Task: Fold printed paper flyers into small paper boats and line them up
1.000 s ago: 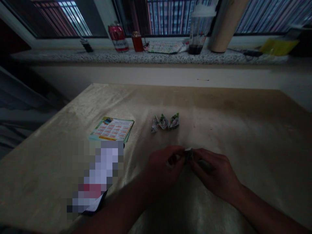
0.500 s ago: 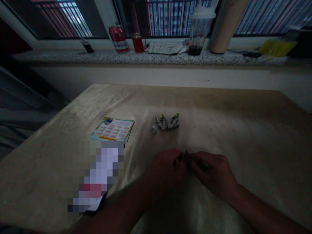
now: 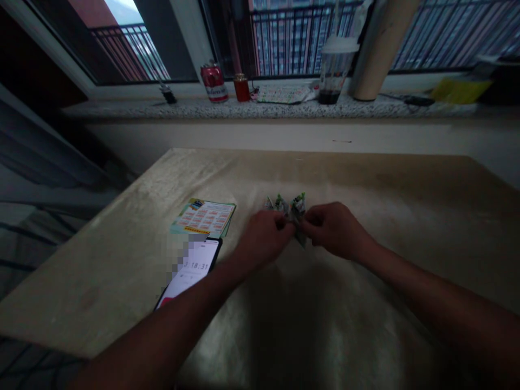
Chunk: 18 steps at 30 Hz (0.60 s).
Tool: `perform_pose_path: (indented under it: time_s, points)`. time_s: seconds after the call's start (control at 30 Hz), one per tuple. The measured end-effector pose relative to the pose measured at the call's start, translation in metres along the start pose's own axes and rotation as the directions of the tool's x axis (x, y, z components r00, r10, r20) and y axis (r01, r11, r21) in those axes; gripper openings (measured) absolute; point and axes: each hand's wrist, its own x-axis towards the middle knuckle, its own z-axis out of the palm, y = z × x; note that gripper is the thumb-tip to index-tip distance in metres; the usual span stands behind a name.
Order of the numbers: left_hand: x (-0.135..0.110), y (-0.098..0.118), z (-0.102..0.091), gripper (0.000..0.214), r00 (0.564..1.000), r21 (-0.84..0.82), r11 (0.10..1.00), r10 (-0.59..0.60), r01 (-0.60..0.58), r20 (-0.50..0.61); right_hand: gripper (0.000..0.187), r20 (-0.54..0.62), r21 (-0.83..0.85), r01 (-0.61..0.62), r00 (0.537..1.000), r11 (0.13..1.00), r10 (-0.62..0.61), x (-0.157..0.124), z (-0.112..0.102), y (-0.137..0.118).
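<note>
Head view: both hands meet over the middle of the counter [image 3: 365, 179], and between their fingertips sits a small folded paper piece [image 3: 300, 236]. The left hand [image 3: 264, 238] comes in from the near left, the right hand [image 3: 331, 227] from the near right, so the piece lies just right of the left fingertips and just left of the right ones, about equally close to both. Each hand has its fingers curled together and pinched on the piece; thumb and forefinger seem to do the gripping, though the dim light hides the exact contact. The piece hangs down from the pinch towards the near side, its long axis running roughly far to near; whether its lower tip touches the counter cannot be told.

Just beyond the fingertips, on the far side, stand small folded papers [image 3: 289, 204] in a short row running left to right, partly hidden by the knuckles. They are very close to the held piece, possibly touching it.

Both forearms stretch out from the near edge and converge, wrists low and nearly level with the counter.

To the left lie a leaflet [image 3: 203, 218] and, nearer, a phone [image 3: 190, 271] with its screen lit. On the far sill [image 3: 182, 108] stand a can [image 3: 214, 83] and a cup [image 3: 333, 70].
</note>
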Motion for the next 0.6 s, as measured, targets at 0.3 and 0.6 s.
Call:
perform_pose_path:
  time_s: [0.3,0.6]
  points:
    - [0.090,-0.012,-0.023,0.024,0.955,0.124,0.967,-0.243,0.224,0.168,0.024,0.107,-0.289,-0.151,0.976,0.945,0.189,0.088,0.004,-0.010]
    - [0.102,-0.012,-0.027,0.023,0.945,0.205,0.952,-0.267,0.228,0.189,0.034,0.157,-0.409,-0.188,0.949,0.893,0.272,0.104,0.013,-0.011]
